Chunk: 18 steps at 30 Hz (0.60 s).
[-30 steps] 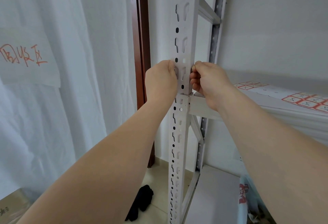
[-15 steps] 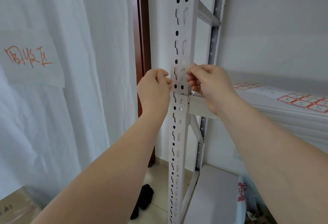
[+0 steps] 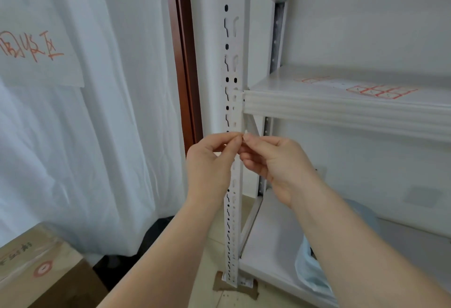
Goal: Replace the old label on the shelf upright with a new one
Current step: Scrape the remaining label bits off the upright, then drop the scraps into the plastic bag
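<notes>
White-painted steel forms the perforated shelf upright (image 3: 231, 102). In the head view both hands are raised in front of it, just below the ribbed white shelf board (image 3: 341, 110). The left hand (image 3: 210, 163) and right hand (image 3: 271, 161) meet fingertip to fingertip, each pinching narrowly on a tiny scrap (image 3: 241, 138) too small to identify; I judge it to be the peeled old label. No label shows on the upright. The step looks like getting rid of the old one. The next move calls for reaching to the white sheet of red-bordered stickers (image 3: 375, 91) on the board, well apart, and peeling one cleanly.
</notes>
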Each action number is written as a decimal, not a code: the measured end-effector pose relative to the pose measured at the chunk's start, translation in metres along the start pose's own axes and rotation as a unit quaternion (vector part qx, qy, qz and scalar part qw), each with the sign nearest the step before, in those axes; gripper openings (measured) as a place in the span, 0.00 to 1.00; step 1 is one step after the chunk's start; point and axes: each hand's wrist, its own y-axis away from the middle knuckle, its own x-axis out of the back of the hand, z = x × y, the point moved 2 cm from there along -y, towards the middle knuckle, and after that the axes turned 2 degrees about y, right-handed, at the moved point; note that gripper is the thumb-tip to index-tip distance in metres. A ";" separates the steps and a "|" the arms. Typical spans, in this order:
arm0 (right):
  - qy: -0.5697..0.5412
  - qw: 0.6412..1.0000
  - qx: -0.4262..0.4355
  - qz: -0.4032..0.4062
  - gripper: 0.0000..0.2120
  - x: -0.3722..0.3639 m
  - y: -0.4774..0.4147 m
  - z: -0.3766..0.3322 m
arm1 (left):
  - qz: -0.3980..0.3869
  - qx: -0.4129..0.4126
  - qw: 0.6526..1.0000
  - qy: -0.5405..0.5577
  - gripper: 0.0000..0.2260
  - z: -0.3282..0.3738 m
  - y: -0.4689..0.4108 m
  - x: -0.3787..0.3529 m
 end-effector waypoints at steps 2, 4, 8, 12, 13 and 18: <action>-0.011 1.000 -0.014 0.008 0.06 0.004 0.011 0.005 | -0.003 -0.032 0.999 -0.036 0.08 -0.002 0.012 -0.002; -0.023 0.999 -0.028 0.019 0.05 0.008 0.020 0.010 | -0.019 -0.090 0.990 -0.104 0.09 -0.001 0.022 -0.006; -0.051 0.996 -0.067 0.033 0.06 0.022 0.034 0.018 | -0.061 -0.178 0.960 -0.205 0.09 -0.006 0.035 -0.013; -0.083 0.987 -0.124 0.054 0.06 0.044 0.044 0.029 | -0.142 -0.180 0.953 -0.197 0.08 -0.018 0.043 -0.020; -0.093 0.984 -0.135 0.063 0.06 0.048 0.046 0.032 | -0.158 -0.171 0.953 -0.192 0.07 -0.020 0.046 -0.023; -0.164 0.966 -0.166 0.116 0.08 0.070 0.053 0.049 | -0.206 -0.083 0.968 -0.114 0.07 -0.028 0.058 -0.048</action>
